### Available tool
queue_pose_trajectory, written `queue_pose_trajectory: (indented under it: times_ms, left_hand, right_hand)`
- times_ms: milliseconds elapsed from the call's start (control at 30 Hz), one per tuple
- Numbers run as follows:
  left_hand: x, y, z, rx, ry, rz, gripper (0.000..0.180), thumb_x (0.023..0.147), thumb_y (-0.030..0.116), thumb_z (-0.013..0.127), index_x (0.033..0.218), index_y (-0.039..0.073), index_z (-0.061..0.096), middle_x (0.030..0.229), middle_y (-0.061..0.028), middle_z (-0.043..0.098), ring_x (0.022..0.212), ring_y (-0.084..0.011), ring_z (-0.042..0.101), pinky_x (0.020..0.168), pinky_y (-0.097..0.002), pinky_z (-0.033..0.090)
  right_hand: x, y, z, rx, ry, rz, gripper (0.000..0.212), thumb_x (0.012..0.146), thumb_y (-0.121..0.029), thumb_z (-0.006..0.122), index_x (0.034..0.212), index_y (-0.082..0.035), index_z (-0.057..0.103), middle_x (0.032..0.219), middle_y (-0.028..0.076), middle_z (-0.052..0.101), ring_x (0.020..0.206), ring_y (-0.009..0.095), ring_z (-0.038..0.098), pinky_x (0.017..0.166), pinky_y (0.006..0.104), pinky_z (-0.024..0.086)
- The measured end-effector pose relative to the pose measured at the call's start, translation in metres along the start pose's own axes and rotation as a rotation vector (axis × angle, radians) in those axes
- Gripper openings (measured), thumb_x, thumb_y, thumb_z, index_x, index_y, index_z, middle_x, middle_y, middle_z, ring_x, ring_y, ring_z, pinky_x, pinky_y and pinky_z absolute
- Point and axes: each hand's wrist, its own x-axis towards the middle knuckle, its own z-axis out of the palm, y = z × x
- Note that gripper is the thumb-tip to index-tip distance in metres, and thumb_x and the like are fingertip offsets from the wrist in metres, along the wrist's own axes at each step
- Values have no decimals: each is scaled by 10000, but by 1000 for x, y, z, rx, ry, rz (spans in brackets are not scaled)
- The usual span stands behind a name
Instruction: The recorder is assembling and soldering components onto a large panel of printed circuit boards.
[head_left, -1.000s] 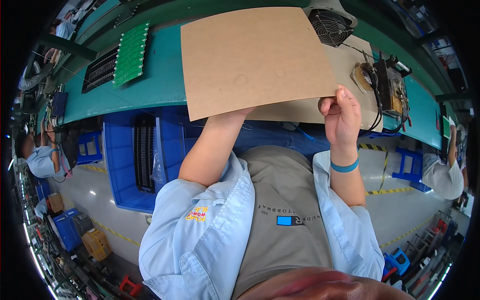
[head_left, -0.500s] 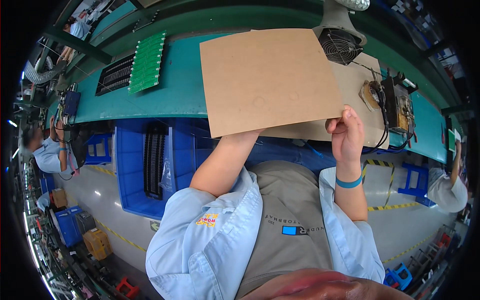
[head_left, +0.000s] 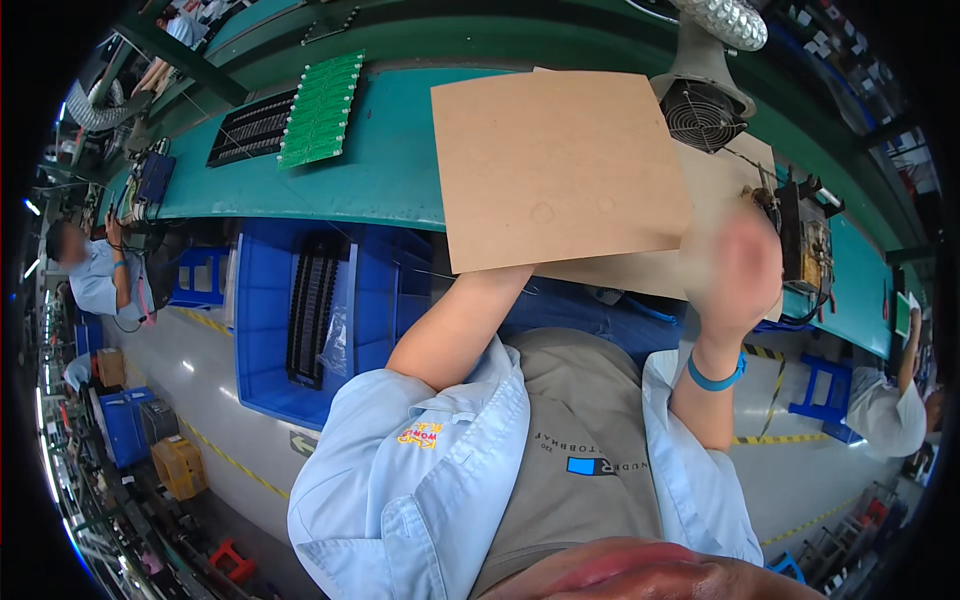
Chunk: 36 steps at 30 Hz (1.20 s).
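A large brown sheet of cardboard (head_left: 560,165) is held tilted above the front of the green bench. My left forearm goes under its lower edge, and the left hand itself is hidden behind the sheet. Off the sheet's right edge, my right hand (head_left: 738,265) is smeared by motion, so its fingers cannot be read. A blue band (head_left: 717,372) circles the right wrist. Beneath the raised sheet, another brown sheet (head_left: 735,160) lies on the bench.
A green circuit-board panel (head_left: 320,110) leans on a black rack (head_left: 250,132) at left. A caged fan (head_left: 703,112) hangs at the back. Right of my hand stands a soldering device with cables (head_left: 803,235). Below the bench is a blue bin (head_left: 262,375) holding a black rack. Other people sit at both sides.
My right hand has left the cardboard's lower right corner and moved right, toward the device. The sheet is still held up over the bench. The whole view has shifted slightly.
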Motion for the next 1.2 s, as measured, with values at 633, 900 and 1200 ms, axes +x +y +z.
queue_pose_trajectory:
  times_ms: [633, 900, 1200]
  left_hand:
    - [-32, -9, -18, -426, -166, -304, 692, 999, 655, 377, 1553, 239, 371, 1536, -70, 476, 1365, -331, 510, 1131, -606, 398]
    - [-32, -2, -8, -444, -344, -480, 716, 1005, 659, 352, 1548, 195, 389, 1519, -98, 496, 1358, -352, 514, 1127, -587, 407]
    - [-17, -6, 55, 825, -586, 75, 533, 1035, 440, 491, 1417, 67, 488, 1342, -133, 605, 1175, -300, 618, 1006, -441, 494]
  right_hand:
    - [3, -35, 64, -600, -460, -306, 286, 830, -63, 702, 1116, -79, 700, 917, 55, 553, 796, 216, 555, 696, 323, 482]
    - [2, -38, 59, -491, -436, -300, 391, 835, -54, 691, 1222, -104, 674, 944, 66, 543, 806, 225, 545, 713, 321, 474]
    - [-3, -35, 50, -134, -349, -343, 592, 864, -173, 749, 1403, -61, 530, 1049, 95, 587, 931, 209, 581, 849, 313, 501]
